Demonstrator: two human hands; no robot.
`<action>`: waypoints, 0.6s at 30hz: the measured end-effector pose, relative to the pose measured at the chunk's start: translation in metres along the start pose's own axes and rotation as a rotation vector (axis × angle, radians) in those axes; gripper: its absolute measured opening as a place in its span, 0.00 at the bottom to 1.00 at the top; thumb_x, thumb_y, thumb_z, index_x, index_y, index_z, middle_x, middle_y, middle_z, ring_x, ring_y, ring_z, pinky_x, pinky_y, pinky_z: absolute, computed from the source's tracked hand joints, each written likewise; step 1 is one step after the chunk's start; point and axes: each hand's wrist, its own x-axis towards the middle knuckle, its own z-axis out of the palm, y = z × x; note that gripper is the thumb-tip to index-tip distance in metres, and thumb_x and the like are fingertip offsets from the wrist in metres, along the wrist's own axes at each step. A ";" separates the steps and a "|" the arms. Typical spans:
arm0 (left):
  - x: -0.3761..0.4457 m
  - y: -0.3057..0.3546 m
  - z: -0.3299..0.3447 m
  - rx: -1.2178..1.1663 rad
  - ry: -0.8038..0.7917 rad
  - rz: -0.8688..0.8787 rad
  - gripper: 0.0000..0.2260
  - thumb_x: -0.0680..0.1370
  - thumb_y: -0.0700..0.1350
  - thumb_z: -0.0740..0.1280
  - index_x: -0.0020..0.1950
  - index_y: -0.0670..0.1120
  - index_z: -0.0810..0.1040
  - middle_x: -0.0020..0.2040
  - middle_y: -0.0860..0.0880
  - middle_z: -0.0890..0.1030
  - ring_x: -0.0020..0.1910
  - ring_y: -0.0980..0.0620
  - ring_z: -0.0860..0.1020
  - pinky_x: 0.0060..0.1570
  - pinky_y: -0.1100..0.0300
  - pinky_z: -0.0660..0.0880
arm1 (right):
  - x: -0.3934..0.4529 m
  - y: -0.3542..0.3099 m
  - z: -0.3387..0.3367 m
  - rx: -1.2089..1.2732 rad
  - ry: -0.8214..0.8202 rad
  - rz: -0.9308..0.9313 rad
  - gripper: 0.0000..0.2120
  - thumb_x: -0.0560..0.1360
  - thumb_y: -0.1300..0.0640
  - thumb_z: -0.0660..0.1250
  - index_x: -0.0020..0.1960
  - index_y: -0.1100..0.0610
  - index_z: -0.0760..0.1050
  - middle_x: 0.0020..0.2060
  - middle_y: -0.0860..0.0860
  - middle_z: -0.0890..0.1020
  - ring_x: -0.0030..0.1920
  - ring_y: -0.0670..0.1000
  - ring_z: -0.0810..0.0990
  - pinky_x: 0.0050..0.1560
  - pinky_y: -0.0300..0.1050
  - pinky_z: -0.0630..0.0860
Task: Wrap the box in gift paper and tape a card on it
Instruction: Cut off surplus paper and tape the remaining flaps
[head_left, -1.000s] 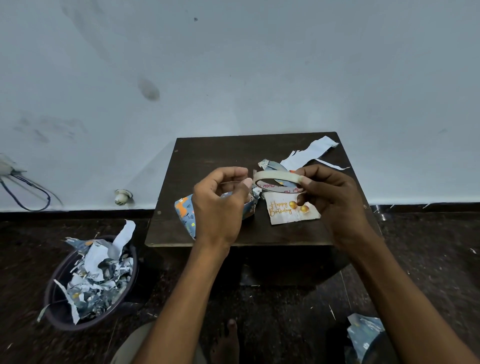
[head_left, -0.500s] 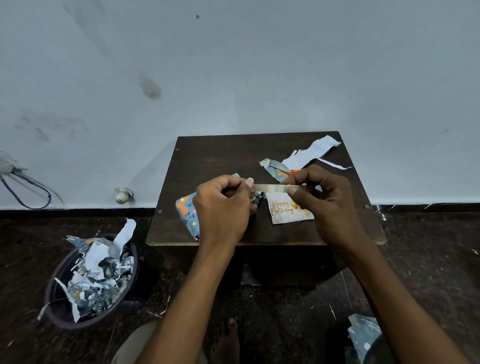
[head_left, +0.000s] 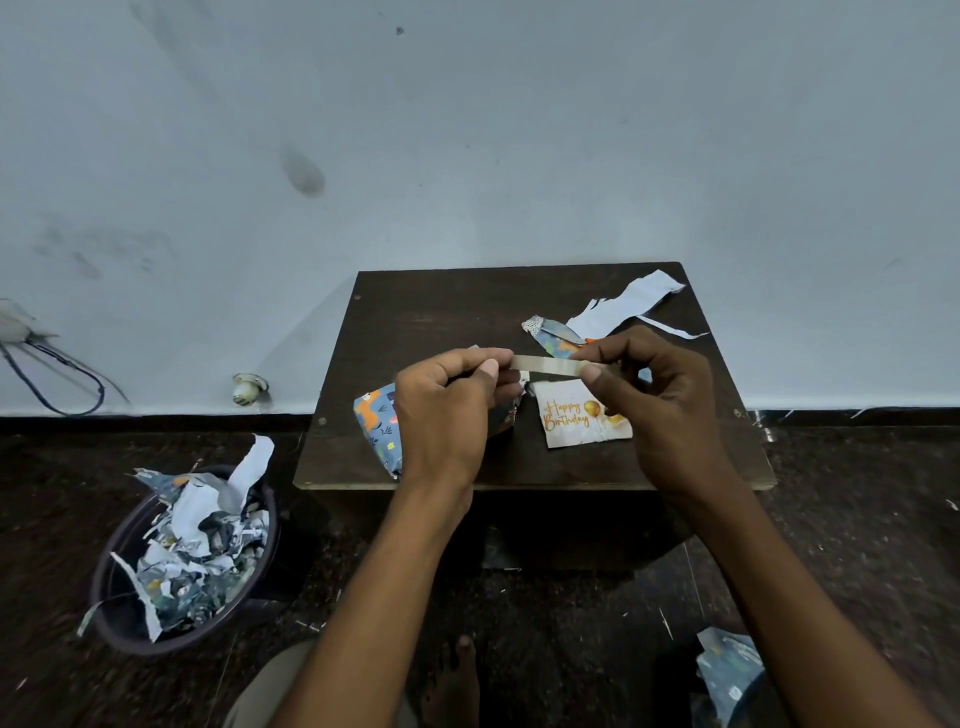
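Since the earlier frame, more tape strip (head_left: 545, 365) was drawn out, pinched between left hand (head_left: 447, 410) and right hand (head_left: 660, 410). If slackened, it could be folded onto itself.

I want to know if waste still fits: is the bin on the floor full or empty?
Full. Paper scraps heap above the rim of the bin, and some hang over its edge.

The left hand (head_left: 447, 410) hides most of the wrapped box (head_left: 376, 423)
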 end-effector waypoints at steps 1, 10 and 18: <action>0.001 0.000 0.000 -0.012 -0.007 -0.005 0.11 0.80 0.31 0.65 0.46 0.41 0.86 0.40 0.48 0.87 0.41 0.50 0.86 0.44 0.61 0.82 | 0.000 -0.001 0.000 0.007 0.004 -0.004 0.02 0.74 0.56 0.72 0.44 0.50 0.84 0.43 0.52 0.84 0.40 0.67 0.73 0.39 0.53 0.72; 0.000 -0.002 -0.001 0.031 -0.019 0.030 0.07 0.79 0.37 0.71 0.47 0.47 0.86 0.43 0.49 0.87 0.45 0.51 0.86 0.49 0.59 0.83 | -0.002 0.001 0.002 -0.025 0.030 -0.027 0.02 0.74 0.55 0.72 0.45 0.48 0.84 0.43 0.50 0.84 0.41 0.66 0.74 0.41 0.63 0.75; 0.006 0.002 -0.003 -0.392 -0.053 -0.164 0.07 0.78 0.30 0.66 0.49 0.36 0.84 0.43 0.42 0.86 0.46 0.49 0.86 0.49 0.62 0.82 | -0.002 -0.005 0.005 0.131 0.054 0.003 0.07 0.73 0.59 0.72 0.44 0.48 0.85 0.44 0.56 0.84 0.38 0.62 0.73 0.36 0.62 0.75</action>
